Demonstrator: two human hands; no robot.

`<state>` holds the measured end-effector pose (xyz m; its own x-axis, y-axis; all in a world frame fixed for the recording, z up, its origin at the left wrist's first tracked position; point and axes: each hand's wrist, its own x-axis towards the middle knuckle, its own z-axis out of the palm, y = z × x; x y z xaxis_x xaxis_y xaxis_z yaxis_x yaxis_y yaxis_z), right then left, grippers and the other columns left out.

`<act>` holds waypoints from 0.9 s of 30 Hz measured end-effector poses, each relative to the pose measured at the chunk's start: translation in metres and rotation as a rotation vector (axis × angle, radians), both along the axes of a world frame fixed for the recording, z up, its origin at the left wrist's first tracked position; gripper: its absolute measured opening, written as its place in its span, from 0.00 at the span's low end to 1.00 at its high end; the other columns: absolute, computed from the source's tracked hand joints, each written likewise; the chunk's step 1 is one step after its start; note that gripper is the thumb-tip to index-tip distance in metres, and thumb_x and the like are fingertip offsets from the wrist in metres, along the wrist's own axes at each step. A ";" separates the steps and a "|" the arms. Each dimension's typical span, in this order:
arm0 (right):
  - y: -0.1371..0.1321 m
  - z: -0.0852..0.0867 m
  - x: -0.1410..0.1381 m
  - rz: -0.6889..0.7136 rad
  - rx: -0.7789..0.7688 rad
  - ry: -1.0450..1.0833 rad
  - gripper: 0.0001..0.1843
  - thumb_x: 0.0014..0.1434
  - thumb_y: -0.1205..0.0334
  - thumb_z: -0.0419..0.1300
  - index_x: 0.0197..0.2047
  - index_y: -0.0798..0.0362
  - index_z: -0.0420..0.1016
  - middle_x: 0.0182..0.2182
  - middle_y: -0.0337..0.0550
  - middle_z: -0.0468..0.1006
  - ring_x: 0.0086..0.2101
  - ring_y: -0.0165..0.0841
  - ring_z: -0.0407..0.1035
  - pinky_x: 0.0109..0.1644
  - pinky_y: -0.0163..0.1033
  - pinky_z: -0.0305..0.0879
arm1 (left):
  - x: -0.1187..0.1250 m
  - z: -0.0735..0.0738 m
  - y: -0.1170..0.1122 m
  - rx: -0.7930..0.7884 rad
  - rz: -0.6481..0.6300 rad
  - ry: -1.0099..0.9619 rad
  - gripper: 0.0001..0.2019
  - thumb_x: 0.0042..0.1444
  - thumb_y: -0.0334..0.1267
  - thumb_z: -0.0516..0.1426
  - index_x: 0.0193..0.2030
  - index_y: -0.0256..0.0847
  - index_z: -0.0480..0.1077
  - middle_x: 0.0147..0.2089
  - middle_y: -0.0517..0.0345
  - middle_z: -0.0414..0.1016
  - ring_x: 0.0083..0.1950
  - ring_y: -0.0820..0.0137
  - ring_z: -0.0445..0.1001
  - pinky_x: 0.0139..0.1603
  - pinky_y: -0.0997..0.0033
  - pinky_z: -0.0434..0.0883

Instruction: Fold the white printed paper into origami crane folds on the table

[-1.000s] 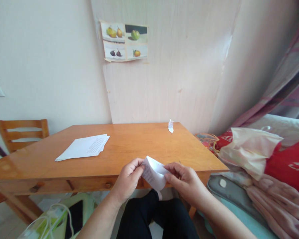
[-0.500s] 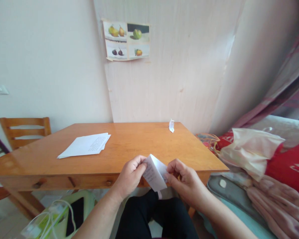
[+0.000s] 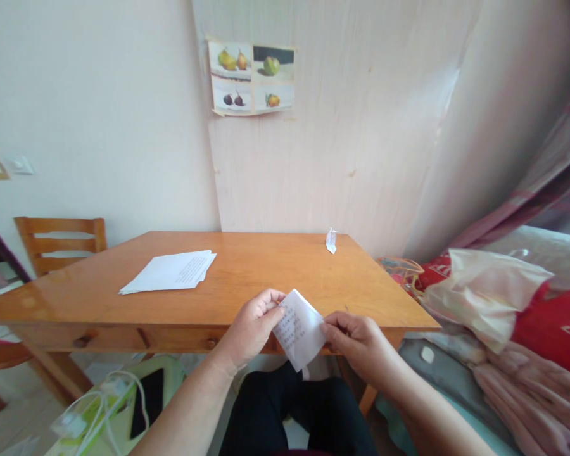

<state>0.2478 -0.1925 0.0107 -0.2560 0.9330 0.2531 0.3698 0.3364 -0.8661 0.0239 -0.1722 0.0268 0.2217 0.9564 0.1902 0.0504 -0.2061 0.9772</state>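
Both my hands hold a small folded sheet of printed white paper in front of the near edge of a wooden table. My left hand pinches its left corner with closed fingers. My right hand pinches its right side, fingers curled. The paper is turned like a diamond, flat toward me. A stack of white printed sheets lies on the table to the left. A tiny folded paper piece stands at the far right corner of the table.
A wooden chair stands at the table's left. A green bag with white cords sits on the floor at lower left. Bedding, a red cloth and a plastic bag lie to the right. A fruit picture hangs on the wall.
The paper was puffed open between my hands and is now flattened into a diamond shape. My hands stayed by the table edge; the view shifted slightly.
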 end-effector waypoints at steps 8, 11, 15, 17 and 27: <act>0.002 -0.004 -0.002 0.020 -0.193 0.363 0.16 0.55 0.49 0.68 0.31 0.55 0.75 0.24 0.37 0.73 0.26 0.29 0.63 0.31 0.34 0.58 | -0.002 0.000 0.002 0.022 0.021 -0.077 0.09 0.59 0.38 0.58 0.44 0.43 0.64 0.34 0.62 0.72 0.32 0.73 0.65 0.35 0.73 0.61; 0.001 -0.002 -0.004 0.039 -0.317 0.505 0.18 0.51 0.49 0.71 0.31 0.55 0.73 0.22 0.36 0.71 0.24 0.27 0.62 0.29 0.33 0.55 | -0.006 -0.003 0.004 0.014 -0.044 -0.108 0.08 0.60 0.37 0.57 0.44 0.43 0.64 0.35 0.62 0.72 0.33 0.72 0.65 0.34 0.73 0.62; 0.000 0.000 -0.004 0.053 -0.436 0.586 0.20 0.52 0.46 0.70 0.29 0.55 0.71 0.19 0.36 0.70 0.20 0.25 0.58 0.23 0.31 0.45 | -0.008 -0.007 0.005 0.017 -0.068 -0.159 0.08 0.58 0.37 0.59 0.43 0.43 0.65 0.34 0.62 0.70 0.35 0.71 0.66 0.37 0.73 0.63; 0.000 0.000 -0.004 0.058 -0.471 0.592 0.20 0.53 0.46 0.69 0.29 0.55 0.72 0.19 0.37 0.71 0.19 0.25 0.55 0.22 0.32 0.39 | -0.009 -0.008 0.005 0.013 -0.072 -0.187 0.07 0.58 0.37 0.60 0.41 0.43 0.65 0.34 0.62 0.69 0.35 0.72 0.66 0.37 0.73 0.63; -0.004 0.000 -0.005 0.149 -0.485 0.497 0.17 0.56 0.49 0.68 0.33 0.56 0.78 0.20 0.37 0.72 0.20 0.25 0.58 0.25 0.32 0.44 | -0.015 -0.013 0.006 -0.011 -0.091 -0.195 0.04 0.59 0.34 0.58 0.38 0.42 0.64 0.33 0.63 0.67 0.35 0.72 0.64 0.38 0.71 0.61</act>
<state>0.2431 -0.1963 0.0108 -0.3517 0.9340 -0.0624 -0.1275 -0.1139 -0.9853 0.0094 -0.1660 0.0137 0.2677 0.9363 0.2275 -0.1583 -0.1902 0.9689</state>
